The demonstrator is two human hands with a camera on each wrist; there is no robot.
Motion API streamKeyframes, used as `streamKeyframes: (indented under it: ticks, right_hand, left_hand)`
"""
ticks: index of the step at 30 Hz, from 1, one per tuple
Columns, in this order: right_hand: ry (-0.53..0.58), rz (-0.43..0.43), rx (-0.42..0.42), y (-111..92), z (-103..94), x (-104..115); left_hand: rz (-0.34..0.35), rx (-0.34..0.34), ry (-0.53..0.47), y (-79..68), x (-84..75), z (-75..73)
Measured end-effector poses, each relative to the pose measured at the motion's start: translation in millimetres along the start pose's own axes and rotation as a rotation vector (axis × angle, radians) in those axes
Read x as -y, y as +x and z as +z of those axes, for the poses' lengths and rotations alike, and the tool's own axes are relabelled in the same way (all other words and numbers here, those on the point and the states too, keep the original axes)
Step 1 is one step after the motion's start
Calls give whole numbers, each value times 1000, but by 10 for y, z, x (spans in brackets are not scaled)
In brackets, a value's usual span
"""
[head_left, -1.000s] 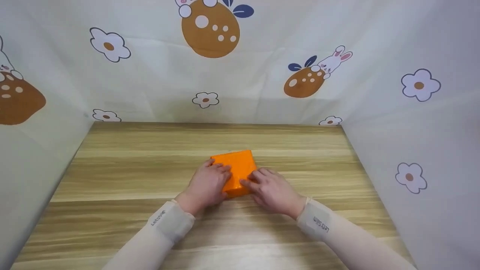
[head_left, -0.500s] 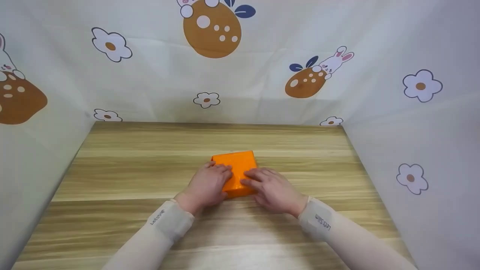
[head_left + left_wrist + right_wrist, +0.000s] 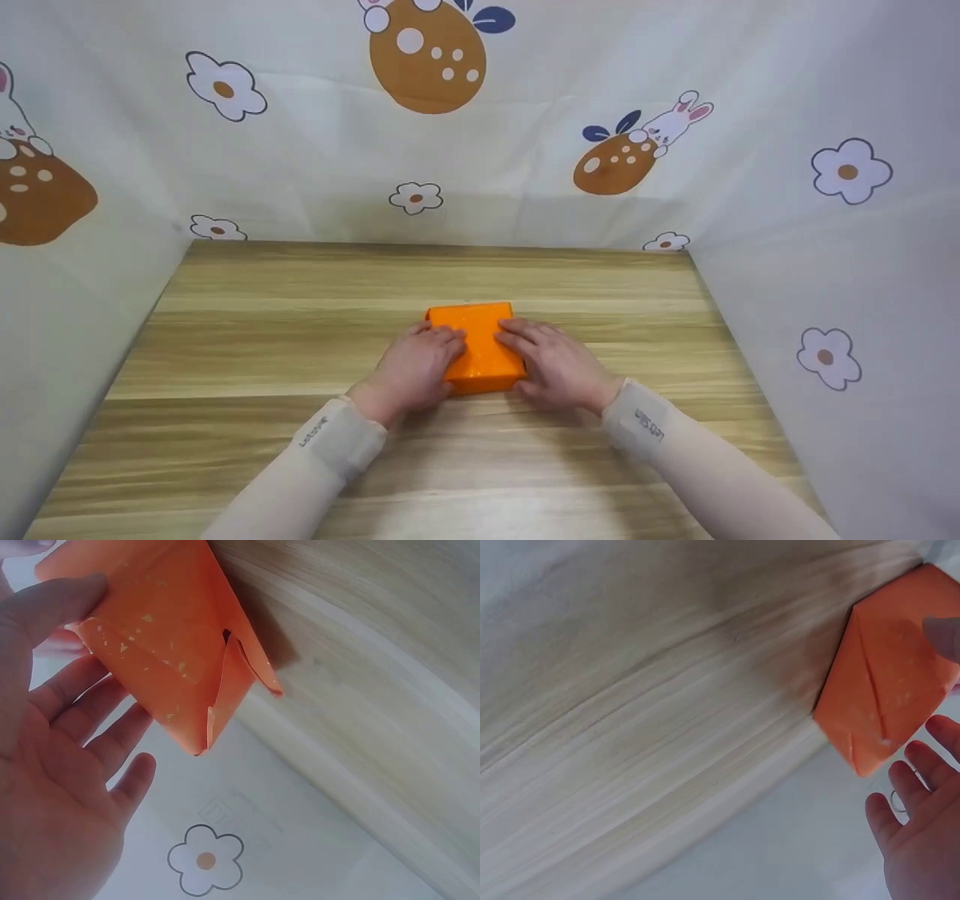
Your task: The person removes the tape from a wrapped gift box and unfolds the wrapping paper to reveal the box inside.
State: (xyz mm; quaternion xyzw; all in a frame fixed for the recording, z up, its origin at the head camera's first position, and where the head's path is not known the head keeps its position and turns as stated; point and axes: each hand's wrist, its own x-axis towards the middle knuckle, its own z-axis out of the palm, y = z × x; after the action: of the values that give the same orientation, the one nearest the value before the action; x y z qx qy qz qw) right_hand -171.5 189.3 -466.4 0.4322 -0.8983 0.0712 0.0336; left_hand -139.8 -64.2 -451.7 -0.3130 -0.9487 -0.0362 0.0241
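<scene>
A flat orange box [image 3: 484, 349], apparently folded paper or card, lies on the wooden table between both hands. My left hand [image 3: 415, 364] holds its left side, fingers over the top and thumb at the near face. My right hand [image 3: 564, 367] rests its fairly straight fingers on the top's right edge, its thumb low at the near right corner. In the left wrist view, the orange box [image 3: 161, 637] has pale specks and a loose flap gaping at one end. The right wrist view shows creases across the orange box [image 3: 889, 667]. Its underside is hidden.
The wood-grain table [image 3: 285, 300] reaches to a pale curtain [image 3: 315, 150] at the back, printed with flowers, rabbits and brown fruit. Similar cloth hangs along the left and right sides. Both forearms wear pale sleeves with grey wrist bands.
My right hand's fingers have slid away from me along the top to its right edge. The left hand keeps its hold. The box has turned slightly and sits more squarely.
</scene>
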Motion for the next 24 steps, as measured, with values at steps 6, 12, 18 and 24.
streamKeyframes:
  ticks: [6,12,18,24]
  right_hand:
    - [12,15,44,4,-32,-24]
    - [9,-3,30,5,-44,-9]
    - [-40,-22,-47,19,12,36]
    - [-61,-33,-107,66,61,123]
  left_hand:
    - [9,-13,-25,-2,28,7]
    - [12,-49,-26,-19,77,36]
    - [-21,-64,40,-29,33,43]
    - [-78,-88,96,-32,-138,53]
